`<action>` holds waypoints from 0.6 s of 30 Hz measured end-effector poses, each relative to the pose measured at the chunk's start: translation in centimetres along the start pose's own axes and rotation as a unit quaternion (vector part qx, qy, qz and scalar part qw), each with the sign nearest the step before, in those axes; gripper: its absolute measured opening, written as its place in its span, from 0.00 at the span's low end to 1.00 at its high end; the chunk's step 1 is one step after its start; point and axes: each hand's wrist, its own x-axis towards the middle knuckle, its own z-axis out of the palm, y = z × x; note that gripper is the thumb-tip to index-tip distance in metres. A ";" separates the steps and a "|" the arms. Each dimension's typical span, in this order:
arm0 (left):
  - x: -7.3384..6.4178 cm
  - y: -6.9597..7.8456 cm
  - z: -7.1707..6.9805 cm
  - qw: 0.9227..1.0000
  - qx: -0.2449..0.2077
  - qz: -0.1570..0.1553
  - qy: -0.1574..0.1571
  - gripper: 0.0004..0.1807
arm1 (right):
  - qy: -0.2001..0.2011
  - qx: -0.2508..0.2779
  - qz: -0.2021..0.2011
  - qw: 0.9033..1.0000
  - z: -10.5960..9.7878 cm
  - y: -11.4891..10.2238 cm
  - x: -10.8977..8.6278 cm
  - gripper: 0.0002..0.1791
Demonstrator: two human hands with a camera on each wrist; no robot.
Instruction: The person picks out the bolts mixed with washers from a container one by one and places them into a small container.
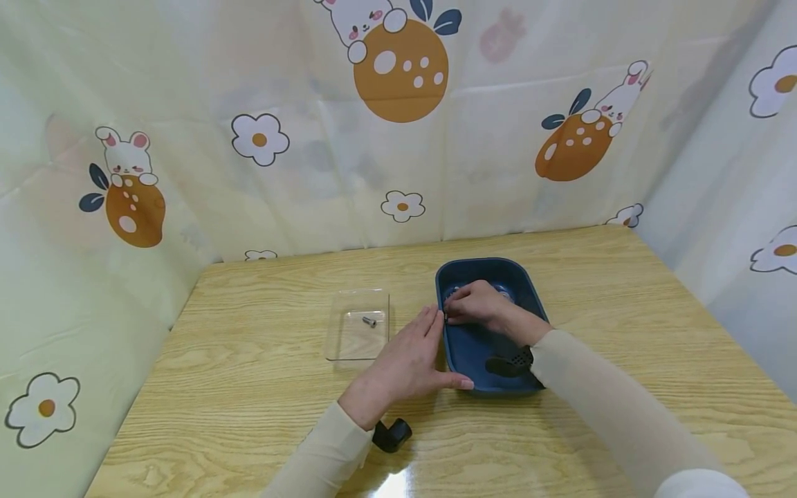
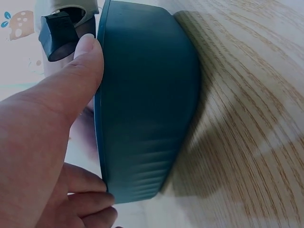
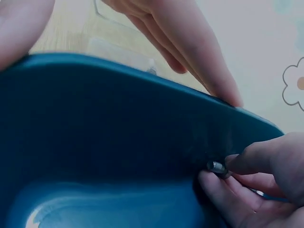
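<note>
To my left, on the table point(image 1: 236, 346), the clear tray point(image 1: 358, 345) holds one screw point(image 1: 370, 321), lying on its side with neither of my hands on it. To the right of the tray, and apart from it, stands the blue bin point(image 1: 476, 353); some shiny bits point(image 1: 506, 292) lie at its far end, half hidden, and I can't tell what they are or how many. I'd judge the work partway along: one screw sits in the tray, one small piece is in my fingers, and the bits in the bin are untouched. How much is left, I can't count.

My left hand point(image 1: 407, 363) is spread, fingers straight, their tips touching the bin's left rim while the thumb rests on the near rim; it grips no small part.

My right hand point(image 1: 482, 308) is down inside the bin, close by the left wall, fingers curled, pinching a small metal piece point(image 3: 217, 167) between thumb and fingertips. One end of it pokes out; it may be another screw, but too little shows to be sure.
</note>
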 end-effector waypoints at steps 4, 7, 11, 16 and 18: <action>0.0 0.0 0.0 1.000 0.002 -0.001 -0.002 0.64 | 0.003 0.003 0.000 1.000 0.3 0.0 0.1 0.17; 0.0 0.0 -0.1 1.000 0.004 0.000 -0.003 0.64 | 0.007 0.007 0.005 1.000 0.3 0.0 0.0 0.17; 0.0 0.0 -0.1 1.000 0.004 0.002 -0.002 0.64 | 0.006 0.013 0.008 1.000 0.1 0.1 0.0 0.18; 0.0 -0.1 -0.1 1.000 0.001 -0.001 -0.003 0.64 | -0.002 0.021 0.006 1.000 -0.1 0.3 0.2 0.18; -0.1 -0.1 0.0 1.000 -0.003 -0.004 -0.003 0.64 | -0.002 0.018 0.007 1.000 -0.2 0.4 0.1 0.18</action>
